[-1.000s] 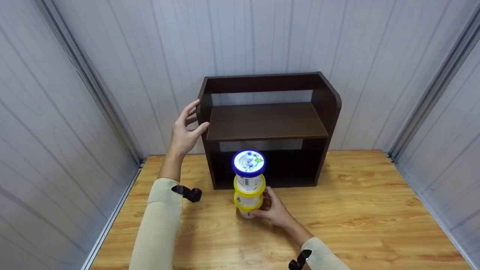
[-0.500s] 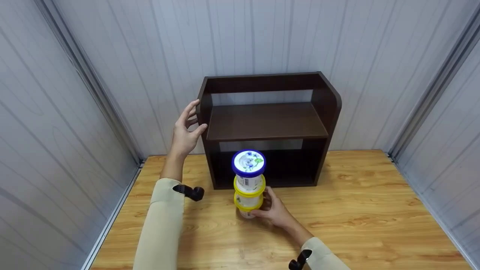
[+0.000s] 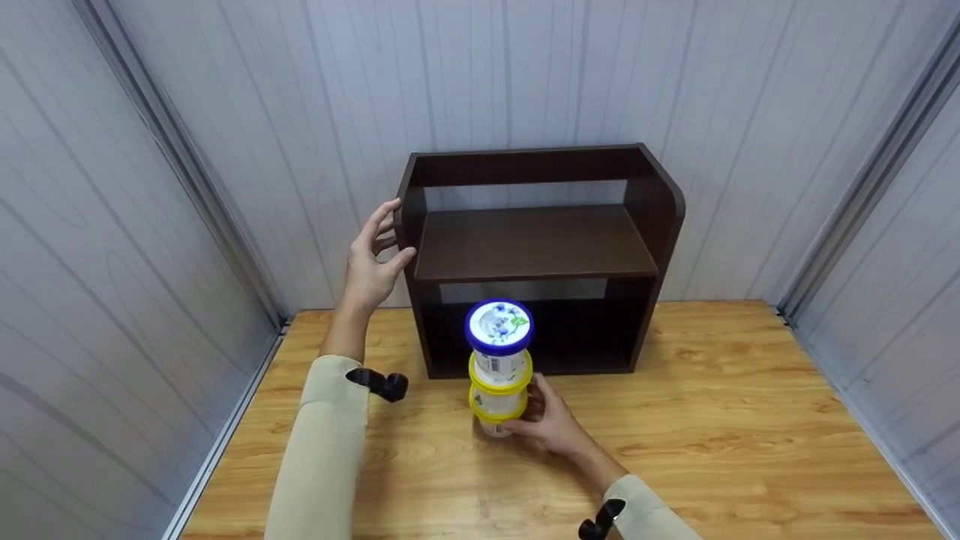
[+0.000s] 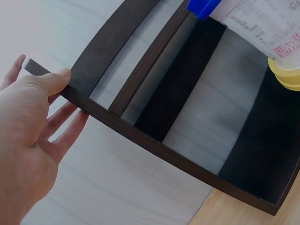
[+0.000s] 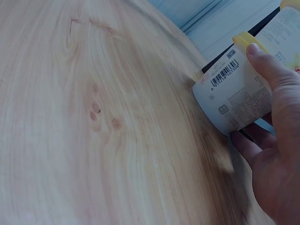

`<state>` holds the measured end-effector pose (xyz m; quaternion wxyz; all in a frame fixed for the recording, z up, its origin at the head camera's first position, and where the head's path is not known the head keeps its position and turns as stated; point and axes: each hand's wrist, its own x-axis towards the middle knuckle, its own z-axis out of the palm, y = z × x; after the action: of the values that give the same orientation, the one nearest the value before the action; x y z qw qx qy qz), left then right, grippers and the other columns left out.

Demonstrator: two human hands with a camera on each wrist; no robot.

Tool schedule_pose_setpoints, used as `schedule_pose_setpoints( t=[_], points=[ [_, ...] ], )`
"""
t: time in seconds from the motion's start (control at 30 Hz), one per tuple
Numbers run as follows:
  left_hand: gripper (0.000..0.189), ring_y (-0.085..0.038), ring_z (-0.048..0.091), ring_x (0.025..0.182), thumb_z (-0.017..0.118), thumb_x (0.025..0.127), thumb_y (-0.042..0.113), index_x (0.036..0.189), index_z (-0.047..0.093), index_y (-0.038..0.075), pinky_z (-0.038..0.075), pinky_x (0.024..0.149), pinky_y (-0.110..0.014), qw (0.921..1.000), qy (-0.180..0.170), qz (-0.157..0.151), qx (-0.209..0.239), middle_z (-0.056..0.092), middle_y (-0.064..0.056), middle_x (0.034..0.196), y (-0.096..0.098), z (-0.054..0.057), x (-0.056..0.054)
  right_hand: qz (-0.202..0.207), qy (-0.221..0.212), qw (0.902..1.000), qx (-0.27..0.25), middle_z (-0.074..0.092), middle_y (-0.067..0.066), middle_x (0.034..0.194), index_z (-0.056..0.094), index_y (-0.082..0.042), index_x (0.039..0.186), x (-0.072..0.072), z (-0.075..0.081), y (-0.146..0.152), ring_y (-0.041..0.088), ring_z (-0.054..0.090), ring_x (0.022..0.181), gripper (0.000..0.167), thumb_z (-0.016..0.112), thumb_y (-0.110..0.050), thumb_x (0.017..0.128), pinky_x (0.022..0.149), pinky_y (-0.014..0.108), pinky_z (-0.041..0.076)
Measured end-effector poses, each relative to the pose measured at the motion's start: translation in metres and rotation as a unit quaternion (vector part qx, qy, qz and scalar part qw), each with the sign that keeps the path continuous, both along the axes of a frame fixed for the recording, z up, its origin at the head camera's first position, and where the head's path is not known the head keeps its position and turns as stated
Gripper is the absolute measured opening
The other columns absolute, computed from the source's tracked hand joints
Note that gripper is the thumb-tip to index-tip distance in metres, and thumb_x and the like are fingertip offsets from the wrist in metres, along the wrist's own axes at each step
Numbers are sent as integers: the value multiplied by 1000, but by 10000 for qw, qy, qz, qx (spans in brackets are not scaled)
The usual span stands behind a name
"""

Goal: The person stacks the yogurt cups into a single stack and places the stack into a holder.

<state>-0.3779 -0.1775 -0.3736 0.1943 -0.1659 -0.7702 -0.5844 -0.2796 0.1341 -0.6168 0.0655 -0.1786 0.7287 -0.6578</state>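
Observation:
Three white tubs form a stack in front of the dark brown shelf unit (image 3: 536, 241). The top tub (image 3: 499, 328) has a blue lid with a printed picture; the middle tub (image 3: 499, 403) and bottom tub (image 5: 232, 93) have yellow lids. My right hand (image 3: 555, 426) grips the bottom tub from the right, its thumb by the yellow lid and fingers around the far side. Whether that tub touches the table cannot be told. My left hand (image 3: 367, 274) holds the unit's left side panel (image 4: 154, 145) between thumb and fingers, near its upper front edge.
The shelf unit has an upper shelf and a lower compartment, and stands at the back of the wood-grain table (image 3: 720, 427). Pale panel walls (image 3: 285, 97) rise behind and on both sides. A small black wrist camera (image 3: 386, 386) sits on each sleeve.
Both hands keep their places on the shelf unit and the bottom tub. The left forearm has shifted very slightly to the right; the stack stays put.

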Motion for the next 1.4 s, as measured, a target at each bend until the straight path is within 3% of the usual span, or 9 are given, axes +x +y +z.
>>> schedule_pose_setpoints(
  t=[0.17,0.4,0.57,0.8,1.03,1.27,1.4],
  points=[
    [75,-42,65,144,75,102,-9,169,52,18,64,102,-29,10000,-29,0,-14,62,-18,162,1,0,-1,7,-18,10000,32,57,32,161,41,1,161,2,2,3,51,60,150,85,92,-10,95,124,56,56],
    [75,-38,63,148,73,103,-8,170,49,17,62,115,-48,9999,-32,-72,-70,61,-18,162,1,0,-2,-12,63,9999,115,57,30,162,42,0,161,4,9,7,51,56,153,84,92,-11,94,130,60,50],
    [76,-40,64,145,73,104,-8,170,49,19,66,107,-43,9999,-98,-64,-48,61,-18,162,1,0,-2,25,107,9998,144,57,30,162,43,0,160,6,17,9,51,56,153,82,92,-10,95,130,60,50],
    [75,-41,64,145,72,104,-9,170,49,19,66,106,-46,9999,-107,-67,-63,60,-19,163,3,1,-2,48,103,9996,240,55,30,163,41,0,162,10,30,14,50,57,153,83,90,-15,97,126,55,55],
    [75,-41,66,144,72,104,-9,170,50,19,66,101,-35,9999,-120,-112,-52,60,-19,162,3,2,-2,85,60,9996,249,54,31,164,40,0,163,13,44,22,51,57,152,84,90,-14,98,125,55,55],
    [76,-43,64,147,72,104,-8,170,49,20,64,112,-55,9998,-110,-115,-138,56,-20,165,4,1,-2,186,272,9992,218,53,32,163,39,1,163,14,66,32,51,58,151,83,88,-11,98,122,56,58],
    [75,-43,63,148,72,105,-7,170,49,21,62,114,-60,9998,-158,-86,-114,55,-19,167,4,1,-3,300,578,9977,202,55,32,162,39,3,163,10,78,36,42,63,148,80,86,-10,100,117,54,61]
  ],
)
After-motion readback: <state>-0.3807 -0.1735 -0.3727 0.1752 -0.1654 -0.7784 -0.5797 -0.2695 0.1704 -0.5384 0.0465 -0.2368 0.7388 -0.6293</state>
